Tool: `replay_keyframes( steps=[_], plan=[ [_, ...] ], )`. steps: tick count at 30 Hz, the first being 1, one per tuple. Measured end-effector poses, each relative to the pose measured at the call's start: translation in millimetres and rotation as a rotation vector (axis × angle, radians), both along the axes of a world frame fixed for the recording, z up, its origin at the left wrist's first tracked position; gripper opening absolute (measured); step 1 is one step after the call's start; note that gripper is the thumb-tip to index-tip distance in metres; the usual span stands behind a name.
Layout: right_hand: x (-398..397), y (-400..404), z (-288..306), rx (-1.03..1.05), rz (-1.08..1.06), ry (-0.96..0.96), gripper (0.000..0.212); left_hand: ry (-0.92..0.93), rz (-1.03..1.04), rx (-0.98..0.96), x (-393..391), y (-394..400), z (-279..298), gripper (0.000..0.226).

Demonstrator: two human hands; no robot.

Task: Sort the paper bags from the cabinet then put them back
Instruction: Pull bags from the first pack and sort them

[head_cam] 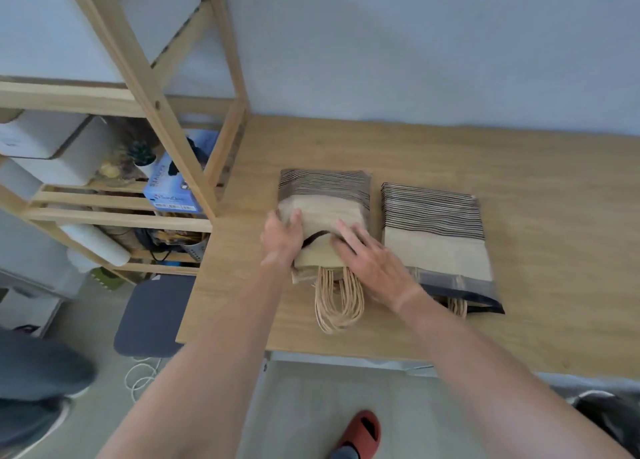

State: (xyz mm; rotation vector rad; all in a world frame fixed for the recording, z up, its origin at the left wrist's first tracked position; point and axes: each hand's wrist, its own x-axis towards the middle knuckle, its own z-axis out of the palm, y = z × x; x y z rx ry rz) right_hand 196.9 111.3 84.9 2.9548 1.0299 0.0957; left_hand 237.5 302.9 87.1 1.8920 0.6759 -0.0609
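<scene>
A red slipper (360,434) shows on the floor nearest. On the wooden table (519,167), the left hand (282,240) grips the left edge of a paper-bag stack (325,198), the right hand (370,261) lies flat on it. Just right lies a second stack (436,230). A wooden shelf (145,87) stands beyond left

A light wooden table (450,153) fills the right and middle of the frame, its far edge against the pale wall. Two stacks of flat paper bags lie on it side by side, close but apart. The left stack (325,195), near the centre, shows dark stripes at its far end and twine handles toward the near edge. The right stack (436,230) is striped likewise, a dark band along its near end.
</scene>
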Motion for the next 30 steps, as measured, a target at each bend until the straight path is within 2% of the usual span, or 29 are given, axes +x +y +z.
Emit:
replay_keyframes(
  steps=[3, 6, 11, 16, 17, 19, 21, 23, 25, 28, 30],
  plan=[
    [33, 4, 25, -0.045, -0.010, -0.128, 0.038, -0.040, 0.049, -0.148, 25, 6, 17, 0.081],
    [25, -1, 35, -0.036, -0.008, -0.212, 0.050, -0.031, 0.012, -0.210, 32, 14, 28, 0.092],
    [-46, -11, 14, 0.053, -0.043, -0.183, 0.051, 0.043, -0.140, -0.072, -3, 13, 34, 0.066],
    [-93, -1, 9, 0.101, -0.145, -0.138, 0.063, 0.097, -0.081, -0.092, -46, 8, 8, 0.087],
    [-100, 1, 8, 0.114, -0.163, -0.133, 0.066, 0.103, -0.046, -0.127, -58, 6, 7, 0.094],
    [-116, 7, 7, 0.135, -0.184, -0.113, 0.070, 0.142, -0.003, -0.346, -84, 5, 13, 0.102],
    [-132, 13, 4, 0.147, -0.203, -0.109, 0.074, 0.230, -0.112, -0.581, -104, 8, 20, 0.082],
    [-151, 20, -1, 0.151, -0.248, -0.074, 0.082, 0.302, -0.242, -0.677, -121, 13, 32, 0.050],
    [-170, 28, -9, 0.141, -0.293, -0.041, 0.086, 0.323, -0.283, -0.672, -137, 16, 42, 0.030],
    [-192, 41, -20, 0.071, -0.318, -0.011, 0.080, 0.272, -0.268, -0.574, -157, 19, 53, 0.013],
    [-199, 51, -20, 0.042, -0.345, 0.013, 0.085, 0.222, -0.222, -0.534, -165, 26, 54, 0.012]
  ],
)
